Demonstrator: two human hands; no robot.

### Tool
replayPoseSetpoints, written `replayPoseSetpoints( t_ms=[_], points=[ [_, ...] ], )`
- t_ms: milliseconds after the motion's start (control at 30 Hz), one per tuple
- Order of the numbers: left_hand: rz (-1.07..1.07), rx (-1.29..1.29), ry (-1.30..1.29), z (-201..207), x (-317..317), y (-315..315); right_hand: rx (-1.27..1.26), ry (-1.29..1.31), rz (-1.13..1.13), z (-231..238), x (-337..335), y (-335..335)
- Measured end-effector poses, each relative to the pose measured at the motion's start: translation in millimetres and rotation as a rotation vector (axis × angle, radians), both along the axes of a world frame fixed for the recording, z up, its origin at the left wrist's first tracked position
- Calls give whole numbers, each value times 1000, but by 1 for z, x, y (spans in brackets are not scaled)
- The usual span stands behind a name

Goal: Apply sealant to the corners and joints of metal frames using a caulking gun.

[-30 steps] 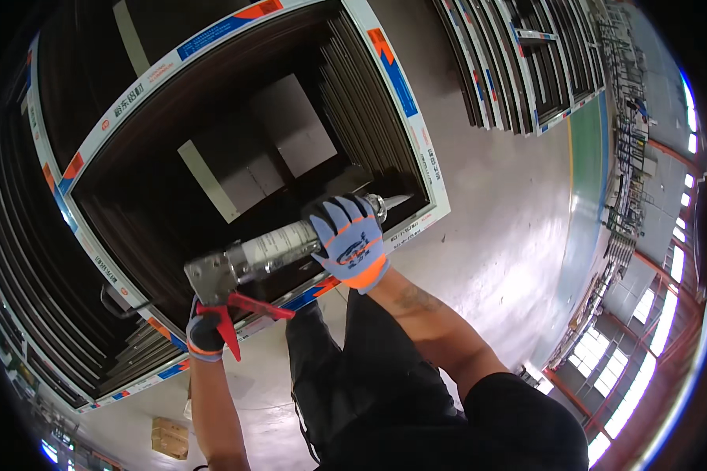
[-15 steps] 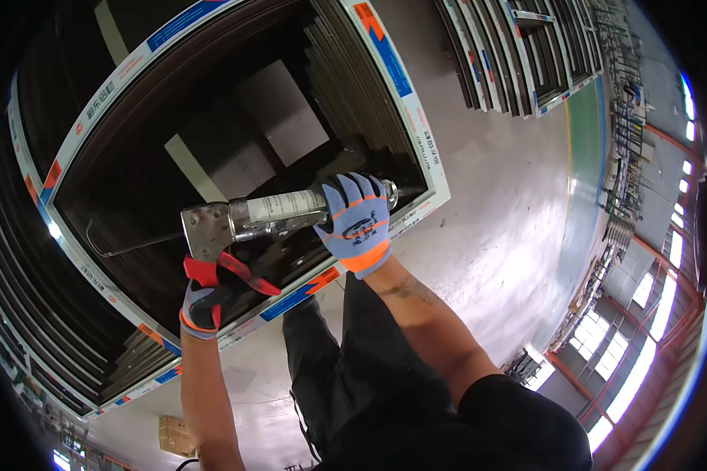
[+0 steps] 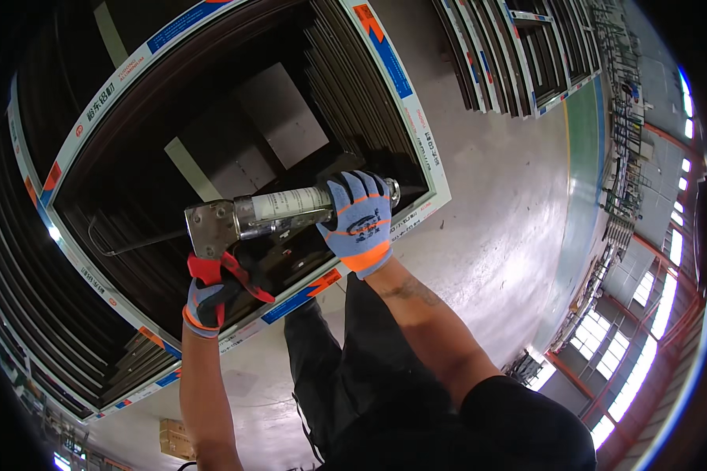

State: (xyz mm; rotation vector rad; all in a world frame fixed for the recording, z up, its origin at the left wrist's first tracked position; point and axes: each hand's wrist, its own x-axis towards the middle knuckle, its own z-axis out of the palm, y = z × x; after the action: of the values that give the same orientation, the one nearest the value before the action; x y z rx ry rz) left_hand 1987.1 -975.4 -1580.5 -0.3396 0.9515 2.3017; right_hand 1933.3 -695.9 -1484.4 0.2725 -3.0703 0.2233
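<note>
A caulking gun [image 3: 212, 228] with a silvery body and a pale-labelled tube [image 3: 291, 204] lies roughly level across my view, over a dark window frame. My left hand [image 3: 203, 304], in a blue-grey and black glove, is closed round its red handle, with fingers reaching to the red trigger lever [image 3: 251, 284]. Wrapped over the tube's right end is my right hand [image 3: 359, 220], in a matching glove with an orange cuff. Part of the tube is hidden under it. A thin bent rod [image 3: 137, 245] sticks out of the gun's left end.
The stacked dark frames have a white film-covered front rim [image 3: 94, 271]. More frames [image 3: 47, 306] stand on the left, and another stack [image 3: 518, 59] leans at the far right. A cardboard box [image 3: 177, 439] sits on the floor at lower left.
The caulking gun has shifted slightly to the right with both hands. Its trigger lever has swung a little nearer the handle.
</note>
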Motion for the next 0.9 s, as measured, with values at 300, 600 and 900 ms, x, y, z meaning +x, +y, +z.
replayPoseSetpoints(
  t_ms=[300,600,900],
  points=[
    [29,30,27,8,6,0,-34,41,74,-7,-3,2],
    [48,-51,93,15,12,7,-90,73,51,-10,-4,3],
    [58,52,102,29,10,9,-67,45,78,-8,-3,2]
  ],
)
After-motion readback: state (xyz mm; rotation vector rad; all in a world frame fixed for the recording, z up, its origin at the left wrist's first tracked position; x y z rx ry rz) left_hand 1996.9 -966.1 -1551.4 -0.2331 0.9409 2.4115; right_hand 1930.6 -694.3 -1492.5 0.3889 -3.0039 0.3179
